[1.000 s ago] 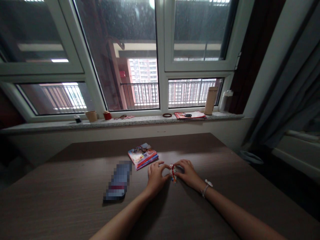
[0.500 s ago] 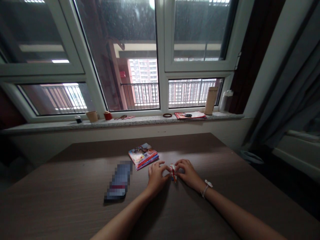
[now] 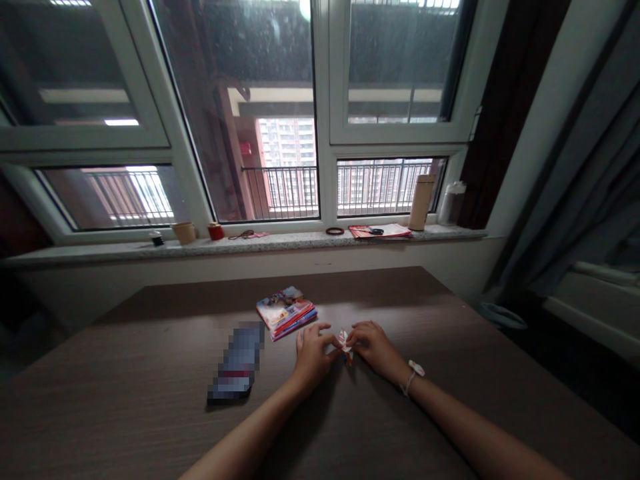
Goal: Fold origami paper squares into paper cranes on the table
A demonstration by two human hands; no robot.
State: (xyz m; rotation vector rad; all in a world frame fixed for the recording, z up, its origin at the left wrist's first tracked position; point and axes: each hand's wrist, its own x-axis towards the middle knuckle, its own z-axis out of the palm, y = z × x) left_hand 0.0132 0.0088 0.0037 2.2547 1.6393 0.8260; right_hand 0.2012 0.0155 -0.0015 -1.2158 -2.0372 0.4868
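Paper (image 3: 343, 339), a small piece printed in white, red and a little blue and seemingly folded, is just right of centre in the lower half of the frame, low over the desk (image 3: 150, 420); whether its lower tip touches the wood is hard to tell. The left hand (image 3: 313, 352) pinches it from one side and the right hand (image 3: 377, 348) from the other, fingers of both bent in and grasping its edges; the exact contact of the left thumb is partly hidden.

The grip has just changed: the right fingers sit further in over the piece, close to the left ones, and a paler face shows. I judge that the paper is being reshaped or turned in place. Against the earlier frames, the red band that ran down its middle is no longer plain, and the left index finger is more curled. The things around look unmoved.

Just beyond the left hand, nearer the middle of the frame, lies a stack of glossy printed papers (image 3: 286, 313); left of that, a pixelated dark object (image 3: 236, 365), too masked to name. A pale bracelet (image 3: 411, 379) rings the right wrist. Across the middle of the frame, the speckled windowsill (image 3: 300, 240) bears a tan cup (image 3: 184, 232) at left and a tan cylindrical flask (image 3: 421, 203) at right.
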